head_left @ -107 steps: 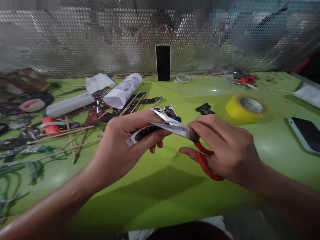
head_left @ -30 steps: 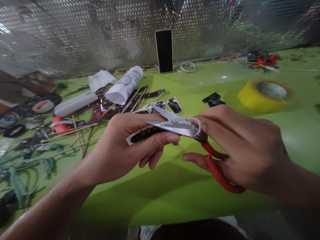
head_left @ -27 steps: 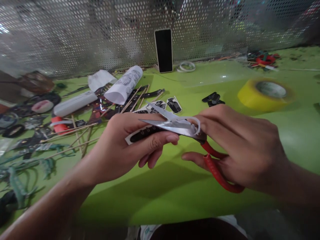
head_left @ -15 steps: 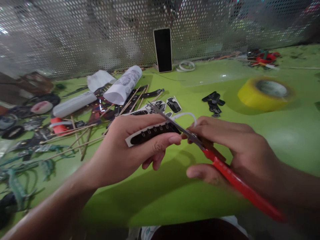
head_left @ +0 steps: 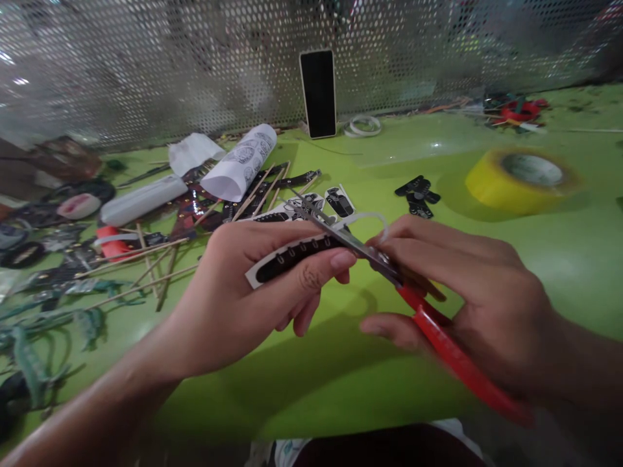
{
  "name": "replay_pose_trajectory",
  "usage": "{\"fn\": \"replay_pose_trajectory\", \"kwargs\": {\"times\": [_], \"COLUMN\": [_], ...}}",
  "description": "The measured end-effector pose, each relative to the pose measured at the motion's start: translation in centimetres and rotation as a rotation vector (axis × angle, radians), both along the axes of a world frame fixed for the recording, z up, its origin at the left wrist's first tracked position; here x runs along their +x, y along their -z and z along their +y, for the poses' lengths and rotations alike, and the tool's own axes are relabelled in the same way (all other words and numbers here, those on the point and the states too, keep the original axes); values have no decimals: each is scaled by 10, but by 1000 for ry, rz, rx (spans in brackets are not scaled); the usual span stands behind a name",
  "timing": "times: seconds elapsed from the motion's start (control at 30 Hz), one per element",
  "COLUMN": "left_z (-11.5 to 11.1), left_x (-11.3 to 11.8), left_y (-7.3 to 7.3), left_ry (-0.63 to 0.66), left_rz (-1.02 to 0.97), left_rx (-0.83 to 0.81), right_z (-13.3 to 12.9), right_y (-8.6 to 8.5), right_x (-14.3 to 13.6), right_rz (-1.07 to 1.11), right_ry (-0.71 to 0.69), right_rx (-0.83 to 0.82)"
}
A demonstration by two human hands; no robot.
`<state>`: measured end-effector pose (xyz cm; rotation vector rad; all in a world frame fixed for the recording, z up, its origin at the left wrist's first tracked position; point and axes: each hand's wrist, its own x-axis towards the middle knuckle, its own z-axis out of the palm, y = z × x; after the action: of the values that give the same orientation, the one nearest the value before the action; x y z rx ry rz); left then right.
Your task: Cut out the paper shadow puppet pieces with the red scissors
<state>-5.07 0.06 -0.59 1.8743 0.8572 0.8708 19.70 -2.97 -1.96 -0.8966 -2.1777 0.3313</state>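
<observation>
Between the thumb and fingers of my left hand (head_left: 263,292) is a black printed paper strip (head_left: 296,258) with a white margin and a row of small loop marks. My right hand (head_left: 477,298) grips red-handled scissors (head_left: 452,350), their blades lying along the strip's upper right edge. A thin white curl of paper trimming (head_left: 372,220) arches up from the blades toward my right fingers. Behind my left hand lie printed cut-outs in black and white (head_left: 339,202). Several small black cut pieces (head_left: 418,194) are heaped beyond my right hand.
A roll of yellow tape (head_left: 516,185) stands at the right. A phone-like black panel (head_left: 318,94) leans by the perforated metal screen (head_left: 195,71). Rolled printed paper (head_left: 241,162), thin wooden sticks (head_left: 160,253), green strips (head_left: 34,357) and other clutter cover the left side.
The scissors' red handles have drawn closer together as the right hand closes a little. The white curl has shifted slightly right. My left hand keeps its hold on the strip.
</observation>
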Motion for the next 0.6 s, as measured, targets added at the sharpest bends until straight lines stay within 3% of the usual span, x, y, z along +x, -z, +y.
{"fn": "replay_pose_trajectory", "kwargs": {"times": [0.17, 0.33, 0.6], "left_z": [-1, 1, 1], "left_x": [0, -3, -7], "left_y": [0, 3, 11], "left_ry": [-16, 32, 99], "left_rz": [6, 43, -59], "left_rx": [56, 107, 74], "right_z": [0, -1, -3], "right_y": [2, 1, 8], "right_x": [2, 2, -2], "right_rz": [-169, -202, -107], "right_ry": [96, 104, 99], "right_rx": [242, 268, 292]}}
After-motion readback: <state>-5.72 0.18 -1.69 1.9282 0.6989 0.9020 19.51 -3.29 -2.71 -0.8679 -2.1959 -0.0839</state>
